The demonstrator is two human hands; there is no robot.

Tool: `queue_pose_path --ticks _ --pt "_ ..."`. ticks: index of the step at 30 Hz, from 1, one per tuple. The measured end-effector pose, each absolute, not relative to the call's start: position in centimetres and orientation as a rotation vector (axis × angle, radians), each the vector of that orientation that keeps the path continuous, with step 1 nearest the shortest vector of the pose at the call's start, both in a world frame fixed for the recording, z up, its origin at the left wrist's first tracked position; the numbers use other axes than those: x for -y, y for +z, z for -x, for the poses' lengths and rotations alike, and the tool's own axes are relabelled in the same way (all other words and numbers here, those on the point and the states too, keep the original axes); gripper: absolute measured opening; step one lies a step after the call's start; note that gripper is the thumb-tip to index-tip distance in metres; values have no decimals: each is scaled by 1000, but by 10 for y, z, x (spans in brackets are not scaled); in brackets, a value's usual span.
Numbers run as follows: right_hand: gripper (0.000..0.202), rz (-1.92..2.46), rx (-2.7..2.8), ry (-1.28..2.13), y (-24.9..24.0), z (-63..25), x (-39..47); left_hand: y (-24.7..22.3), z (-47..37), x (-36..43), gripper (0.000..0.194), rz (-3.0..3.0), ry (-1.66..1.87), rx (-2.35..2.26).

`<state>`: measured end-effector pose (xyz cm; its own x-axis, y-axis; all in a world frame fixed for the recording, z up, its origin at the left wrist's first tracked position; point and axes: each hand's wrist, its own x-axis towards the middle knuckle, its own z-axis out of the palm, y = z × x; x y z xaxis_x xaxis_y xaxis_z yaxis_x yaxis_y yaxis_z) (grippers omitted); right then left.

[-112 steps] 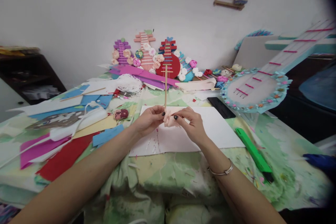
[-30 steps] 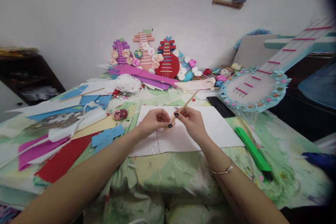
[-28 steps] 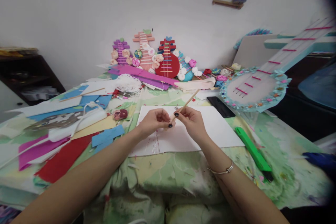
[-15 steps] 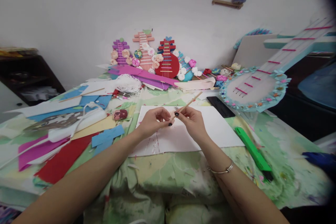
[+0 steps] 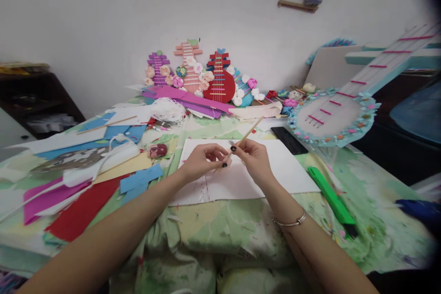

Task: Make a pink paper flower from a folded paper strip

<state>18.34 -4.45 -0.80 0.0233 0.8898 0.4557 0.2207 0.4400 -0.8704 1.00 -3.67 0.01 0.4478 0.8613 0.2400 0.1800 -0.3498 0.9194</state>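
Over a white sheet (image 5: pixel 285 172), both hands meet on a thin wooden stick (image 5: pixel 253 127) that slants up to the right. My right hand (image 5: pixel 253 158) pinches the stick between thumb and fingers, and a bracelet circles that wrist. My left hand (image 5: pixel 206 161) is closed at the stick's lower part, thumb and fingertips against it. The stick's lower tip shows just below the left thumb. Behind the fingers is a small pale pointed bit that I cannot make out. Fine reddish marks or scraps lie on the sheet's left part.
A green utility knife (image 5: pixel 330 195) and a dark flat phone-like object (image 5: pixel 289 140) lie on the right. Red felt (image 5: pixel 86 206), blue strips (image 5: pixel 141 181) and white string (image 5: pixel 168 111) are at left. Small craft lutes (image 5: pixel 218 82) lean on the wall; a larger one (image 5: pixel 332 117) stands right.
The stick has turned steeper, its upper end shifting slightly left and up, and its lower tip now shows below the left thumb. Both hands stay in nearly the same place.
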Motion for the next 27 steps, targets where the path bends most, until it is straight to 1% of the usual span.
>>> queue_pose_path --ticks 7,11,16,23,25,27 --pt "25 941 1446 926 -7 -180 48 0 -11 38 30 -1853 959 -907" --pt "26 953 1425 929 -6 -180 50 0 -11 39 29 -1832 937 -930" --pt "26 958 1363 944 -4 -178 51 2 -11 40 22 -1721 934 -901" --pt "28 933 1136 776 0 -183 46 0 -10 38 17 -1597 895 -899" --pt "25 861 1028 707 2 -189 43 -2 -9 35 16 -1586 908 -903" --pt "18 827 935 644 3 -194 41 -4 -8 33 14 -1552 940 -897"
